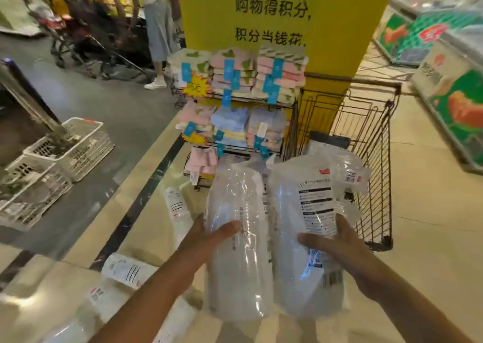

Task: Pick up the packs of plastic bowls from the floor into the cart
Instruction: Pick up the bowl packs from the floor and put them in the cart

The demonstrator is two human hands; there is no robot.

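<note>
My left hand (pixel 209 240) grips a clear pack of stacked plastic bowls (pixel 236 264), held upright in front of me. In my right hand (pixel 337 246) is a second pack of bowls (pixel 303 222), with a black-and-white label, gripped around its middle. Both packs hang just before the near end of the wire shopping cart (pixel 376 133). Another pack (pixel 347 170) lies inside the cart. On the floor to the left lie more packs, one (pixel 177 206) near the rack and one (pixel 125 269) closer to me, with further ones at the bottom left.
A wire rack of folded towels (pixel 235 99) stands left of the cart, before a yellow pillar (pixel 282 15). White plastic crates (pixel 65 149) sit at the left. Freezer chests (pixel 454 99) line the right. A person with a trolley (pixel 154 29) stands at the back left.
</note>
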